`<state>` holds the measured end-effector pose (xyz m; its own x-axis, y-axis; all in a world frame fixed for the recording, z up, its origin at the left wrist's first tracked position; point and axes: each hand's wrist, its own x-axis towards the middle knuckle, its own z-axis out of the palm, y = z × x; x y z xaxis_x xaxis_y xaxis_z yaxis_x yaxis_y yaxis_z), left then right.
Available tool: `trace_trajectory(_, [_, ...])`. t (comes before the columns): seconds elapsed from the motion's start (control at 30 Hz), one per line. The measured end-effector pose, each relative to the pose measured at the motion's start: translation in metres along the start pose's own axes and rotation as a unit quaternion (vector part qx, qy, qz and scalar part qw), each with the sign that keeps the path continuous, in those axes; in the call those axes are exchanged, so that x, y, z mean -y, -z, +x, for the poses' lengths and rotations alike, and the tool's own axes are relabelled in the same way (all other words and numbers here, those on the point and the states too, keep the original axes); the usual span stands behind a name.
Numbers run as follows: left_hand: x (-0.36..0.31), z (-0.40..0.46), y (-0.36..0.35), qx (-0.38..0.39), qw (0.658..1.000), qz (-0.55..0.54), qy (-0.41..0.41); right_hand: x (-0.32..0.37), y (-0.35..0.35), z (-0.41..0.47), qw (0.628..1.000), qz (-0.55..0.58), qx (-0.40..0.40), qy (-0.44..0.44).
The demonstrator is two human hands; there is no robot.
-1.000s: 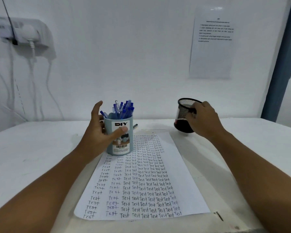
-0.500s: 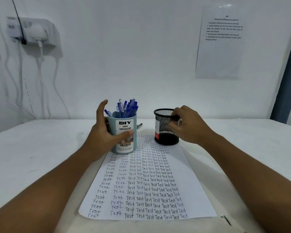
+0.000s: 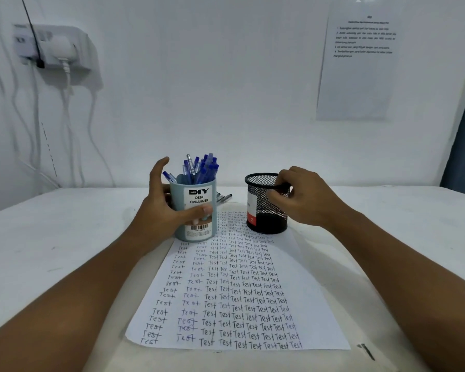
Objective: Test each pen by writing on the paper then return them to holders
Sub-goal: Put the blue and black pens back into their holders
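The left hand wrapped a grip around a pale blue holder, thumb pressed across its label and fingers curled behind it. The holder stood upright on the far left corner of the paper and was full of blue pens. To its right, the right hand pinched the rim of a black mesh holder, which stood upright on the paper's far right corner. Rows of the handwritten word "Test" covered the paper, which lay on the white surface. More pens lay just beyond the blue holder.
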<state>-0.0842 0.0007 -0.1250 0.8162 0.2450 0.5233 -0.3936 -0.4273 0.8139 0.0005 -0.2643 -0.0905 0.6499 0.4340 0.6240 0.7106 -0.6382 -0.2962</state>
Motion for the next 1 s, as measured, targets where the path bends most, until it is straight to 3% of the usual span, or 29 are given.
trace_trajectory(0.27, [0.001, -0.001, 0.013, -0.028, 0.999, -0.028, 0.003, -0.002, 0.0, -0.002, 0.999, -0.053, 0.001, 0.002])
trace_trajectory(0.4, [-0.001, -0.006, 0.03, -0.024, 0.999, -0.024, 0.016, 0.003, 0.002, -0.006, 0.99, -0.136, -0.039, 0.007])
trace_trajectory(0.7, [-0.002, -0.015, 0.051, -0.064, 0.997, -0.011, 0.029, 0.011, 0.0, -0.005, 0.979, -0.181, -0.093, 0.02])
trace_trajectory(0.87, [0.001, -0.019, 0.056, -0.122, 0.992, -0.02, 0.025, 0.02, 0.003, 0.0, 0.962, -0.204, -0.169, 0.073])
trace_trajectory(1.0, [0.001, -0.021, 0.06, -0.166, 0.985, -0.031, 0.022, 0.039, 0.0, 0.005, 0.951, -0.211, -0.182, 0.133])
